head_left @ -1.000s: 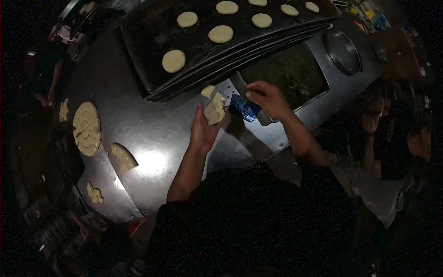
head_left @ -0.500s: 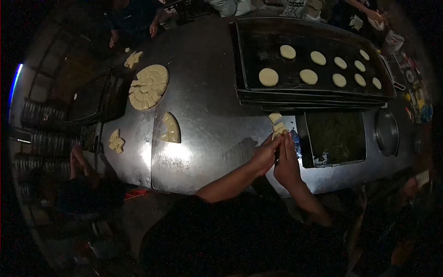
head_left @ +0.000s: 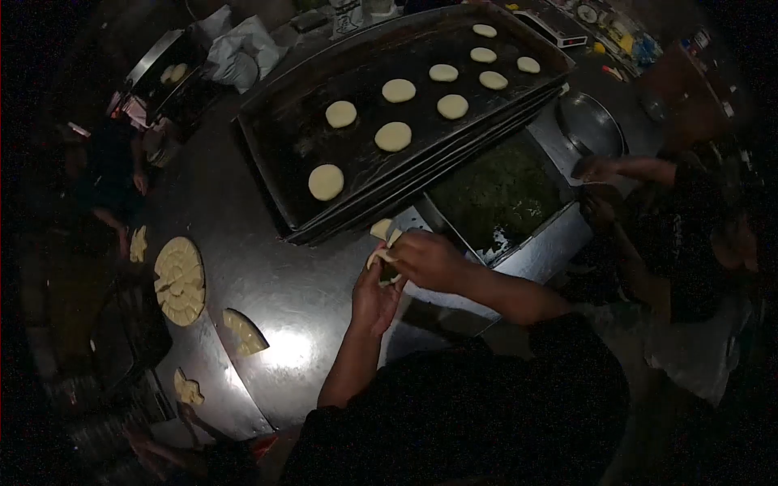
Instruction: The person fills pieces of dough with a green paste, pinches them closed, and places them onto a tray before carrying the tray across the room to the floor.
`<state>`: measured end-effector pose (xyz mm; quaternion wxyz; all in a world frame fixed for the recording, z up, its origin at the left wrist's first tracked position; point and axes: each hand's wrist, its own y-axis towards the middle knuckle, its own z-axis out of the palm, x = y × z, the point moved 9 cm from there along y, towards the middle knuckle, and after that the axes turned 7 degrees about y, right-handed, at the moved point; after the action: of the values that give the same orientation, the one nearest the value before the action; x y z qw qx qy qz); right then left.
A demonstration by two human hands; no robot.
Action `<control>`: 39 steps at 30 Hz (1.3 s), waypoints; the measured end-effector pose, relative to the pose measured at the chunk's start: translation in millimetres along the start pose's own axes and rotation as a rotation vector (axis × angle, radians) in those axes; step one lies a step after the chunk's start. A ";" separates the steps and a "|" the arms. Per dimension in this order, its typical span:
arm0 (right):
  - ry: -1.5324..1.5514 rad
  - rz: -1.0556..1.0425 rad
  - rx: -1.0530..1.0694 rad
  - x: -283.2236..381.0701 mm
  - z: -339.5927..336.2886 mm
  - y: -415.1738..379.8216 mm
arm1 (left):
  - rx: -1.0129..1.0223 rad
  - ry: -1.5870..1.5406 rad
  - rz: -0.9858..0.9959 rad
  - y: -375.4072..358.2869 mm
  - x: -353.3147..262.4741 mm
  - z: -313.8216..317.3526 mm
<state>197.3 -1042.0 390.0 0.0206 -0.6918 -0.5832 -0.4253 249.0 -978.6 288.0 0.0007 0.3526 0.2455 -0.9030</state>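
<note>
My left hand (head_left: 378,301) is cupped around a piece of pale dough (head_left: 381,258), with something dark showing at its middle. From the right, my right hand (head_left: 429,261) reaches over the same piece, its fingers bent and pressed against the dough. Just beyond my fingers, small cut dough pieces (head_left: 381,228) lie on the metal table (head_left: 284,267). Farther left on the table are a round of dough cut into segments (head_left: 180,281) and a curved dough wedge (head_left: 244,332).
Stacked dark trays (head_left: 267,190) carry several flat dough discs. A rectangular pan with dark green contents (head_left: 502,194) and a round metal pan (head_left: 590,125) stand at the right. A co-worker's hands (head_left: 600,170) are beside them; other people are at the left.
The view has swung to the right and rotated. My hands have changed from close together, fingers forward, to the left cupping the dough and the right over it. A co-worker's hands now show near the round pan.
</note>
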 end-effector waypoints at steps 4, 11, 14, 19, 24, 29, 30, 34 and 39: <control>-0.007 0.018 0.049 23.4 15.8 -2.8 | 0.284 -0.511 -0.078 -10.2 -21.1 29.0; -0.048 -0.155 -0.096 81.8 -30.1 -6.6 | 0.256 0.197 -0.038 -42.2 -28.6 15.0; 0.239 0.215 -0.294 80.3 -57.9 -1.7 | 0.266 0.213 0.171 -69.0 -52.4 38.4; 0.542 0.266 -0.378 75.4 -31.9 -16.1 | -0.042 0.547 0.710 -117.4 -80.2 58.5; 0.093 -0.069 -0.476 134.2 -11.2 -28.3 | -0.238 0.845 0.699 -143.7 -67.3 63.3; -0.070 -0.015 -0.490 141.2 -15.0 -40.6 | 0.281 0.760 0.569 -163.5 -56.2 71.2; -0.067 -0.006 -0.555 132.2 -24.2 -45.0 | 0.338 0.726 0.552 -169.1 -54.3 68.6; 0.256 0.140 -0.451 142.8 -49.3 -36.7 | 0.059 0.594 0.639 -175.0 -66.2 59.5; 0.169 0.085 -0.161 189.5 -37.6 -31.3 | -0.155 0.245 0.478 -177.3 -65.8 27.1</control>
<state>142.3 -902.2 515.4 0.0321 -0.6770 -0.5134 -0.5264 250.3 -846.0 425.5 0.2109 0.5061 0.2218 -0.8064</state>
